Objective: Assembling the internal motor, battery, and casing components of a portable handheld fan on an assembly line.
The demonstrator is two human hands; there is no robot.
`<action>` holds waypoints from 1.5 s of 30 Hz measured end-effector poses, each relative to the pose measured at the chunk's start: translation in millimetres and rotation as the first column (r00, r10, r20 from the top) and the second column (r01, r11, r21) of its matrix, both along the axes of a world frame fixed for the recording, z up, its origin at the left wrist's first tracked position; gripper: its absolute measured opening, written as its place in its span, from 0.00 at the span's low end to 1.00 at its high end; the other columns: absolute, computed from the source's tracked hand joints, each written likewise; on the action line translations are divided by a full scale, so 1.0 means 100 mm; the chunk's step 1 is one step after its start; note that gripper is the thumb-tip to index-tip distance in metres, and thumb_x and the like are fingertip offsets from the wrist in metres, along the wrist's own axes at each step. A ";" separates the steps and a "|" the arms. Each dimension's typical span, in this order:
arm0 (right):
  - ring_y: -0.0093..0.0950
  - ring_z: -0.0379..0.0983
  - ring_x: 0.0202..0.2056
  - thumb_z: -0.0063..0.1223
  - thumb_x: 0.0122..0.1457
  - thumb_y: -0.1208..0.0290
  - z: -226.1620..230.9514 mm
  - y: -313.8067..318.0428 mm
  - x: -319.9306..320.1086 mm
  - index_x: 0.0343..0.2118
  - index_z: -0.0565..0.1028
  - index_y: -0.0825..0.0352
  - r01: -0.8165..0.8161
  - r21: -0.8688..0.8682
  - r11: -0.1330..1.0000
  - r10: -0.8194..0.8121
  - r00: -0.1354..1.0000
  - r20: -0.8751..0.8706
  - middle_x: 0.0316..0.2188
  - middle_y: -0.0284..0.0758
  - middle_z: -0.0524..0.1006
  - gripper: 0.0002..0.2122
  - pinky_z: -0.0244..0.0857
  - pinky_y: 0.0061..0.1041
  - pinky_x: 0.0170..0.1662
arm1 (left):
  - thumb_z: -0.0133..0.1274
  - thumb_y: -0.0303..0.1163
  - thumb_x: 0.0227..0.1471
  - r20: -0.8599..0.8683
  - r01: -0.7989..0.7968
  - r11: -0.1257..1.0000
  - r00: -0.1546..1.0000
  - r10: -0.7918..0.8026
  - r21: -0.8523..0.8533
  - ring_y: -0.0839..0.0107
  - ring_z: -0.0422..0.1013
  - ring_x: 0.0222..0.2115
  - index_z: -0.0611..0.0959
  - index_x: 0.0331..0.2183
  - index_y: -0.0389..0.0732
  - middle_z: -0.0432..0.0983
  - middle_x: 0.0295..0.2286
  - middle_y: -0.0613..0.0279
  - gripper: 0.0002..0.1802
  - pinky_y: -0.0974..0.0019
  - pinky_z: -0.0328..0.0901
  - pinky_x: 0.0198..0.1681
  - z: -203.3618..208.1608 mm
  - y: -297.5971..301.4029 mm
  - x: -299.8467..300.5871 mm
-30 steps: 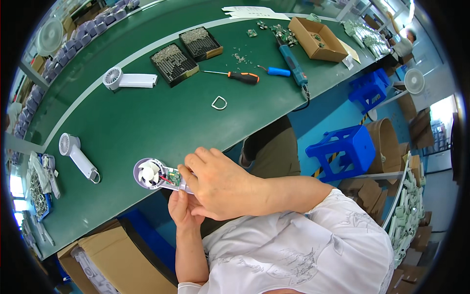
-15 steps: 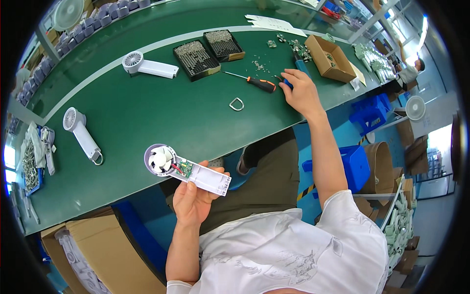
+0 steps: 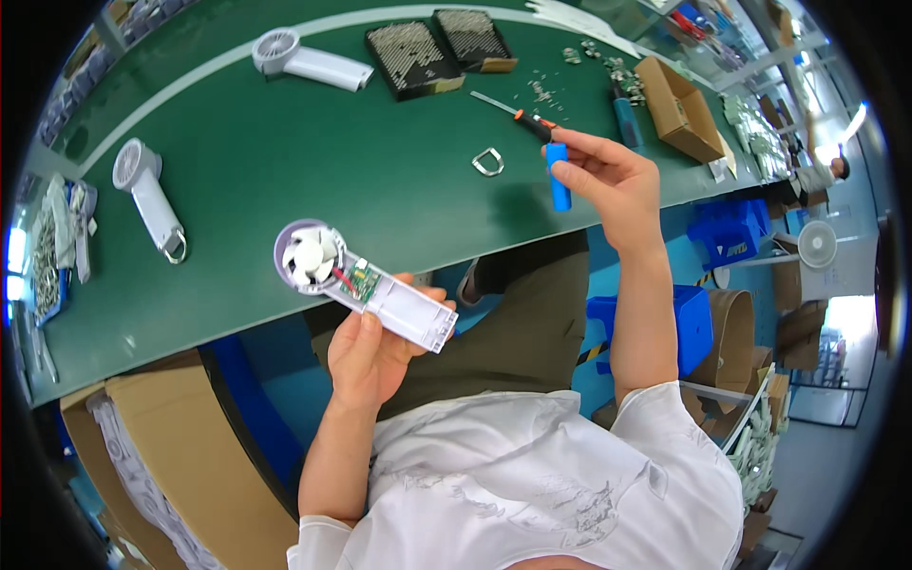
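Note:
My left hand (image 3: pixel 369 359) is closed around the handle of an opened handheld fan (image 3: pixel 399 306). Its white blades, a small green circuit board and a red wire show, and the long handle cavity faces up. Above the table's near edge, my right hand (image 3: pixel 608 180) pinches a blue cylindrical battery (image 3: pixel 559 178) between thumb and fingers, apart from the fan. Just beyond that hand lies a screwdriver (image 3: pixel 532 125) with a black and orange handle. A metal D-shaped ring (image 3: pixel 488 162) rests on the green table (image 3: pixel 313 161) to the left of the battery.
Two assembled handheld fans (image 3: pixel 328 68) (image 3: pixel 152 199) lie farther off. Two black trays of small screws (image 3: pixel 410 59) (image 3: pixel 475 40) stand at the back. A teal-handled tool (image 3: pixel 625 119) lies beside an open cardboard box (image 3: pixel 676 109). A large carton (image 3: pixel 190 456) stands at lower left.
My right hand has lifted the blue battery from beside the screwdriver and brought it nearer to me. My left hand still holds the opened fan. The whole view has shifted somewhat.

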State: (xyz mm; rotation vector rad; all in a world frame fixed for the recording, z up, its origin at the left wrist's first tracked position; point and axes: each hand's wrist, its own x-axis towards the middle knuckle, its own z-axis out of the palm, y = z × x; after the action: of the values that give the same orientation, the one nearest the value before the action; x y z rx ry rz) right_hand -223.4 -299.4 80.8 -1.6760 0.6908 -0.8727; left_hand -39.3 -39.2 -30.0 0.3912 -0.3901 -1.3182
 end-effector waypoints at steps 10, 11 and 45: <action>0.19 0.77 0.32 0.73 0.48 0.82 0.12 1.06 0.64 0.43 0.84 0.71 -0.233 -0.150 0.961 0.219 0.970 -0.105 0.35 0.35 0.81 0.17 0.73 0.18 0.33 | 0.41 0.43 0.73 -0.067 0.001 0.998 0.998 0.004 0.070 0.47 0.70 0.59 0.63 0.65 0.31 0.69 0.59 0.41 0.31 0.41 0.71 0.59 0.02 -0.02 -0.05; 0.20 0.78 0.31 0.73 0.48 0.81 0.11 1.11 0.68 0.42 0.84 0.71 -0.254 -0.226 0.940 0.225 0.963 -0.148 0.35 0.35 0.81 0.16 0.72 0.17 0.33 | 0.40 0.43 0.73 -0.049 0.002 0.997 0.999 0.002 0.075 0.49 0.70 0.60 0.63 0.66 0.32 0.68 0.60 0.43 0.31 0.42 0.72 0.59 0.05 -0.01 -0.05; 0.16 0.73 0.24 0.67 0.49 0.82 0.11 1.34 0.85 0.41 0.85 0.67 -0.299 -0.420 0.857 0.124 0.910 -0.395 0.28 0.31 0.80 0.14 0.67 0.16 0.25 | 0.40 0.46 0.73 -0.121 0.004 1.000 0.993 -0.003 0.009 0.63 0.75 0.54 0.67 0.62 0.35 0.75 0.54 0.54 0.28 0.58 0.74 0.55 -0.03 -0.02 -0.09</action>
State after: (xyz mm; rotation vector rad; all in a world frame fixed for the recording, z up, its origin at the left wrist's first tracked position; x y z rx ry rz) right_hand -138.6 -165.6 91.7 -2.3460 0.5328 -0.6059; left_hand -47.8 -40.8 -33.4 0.3169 -0.2837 -1.3407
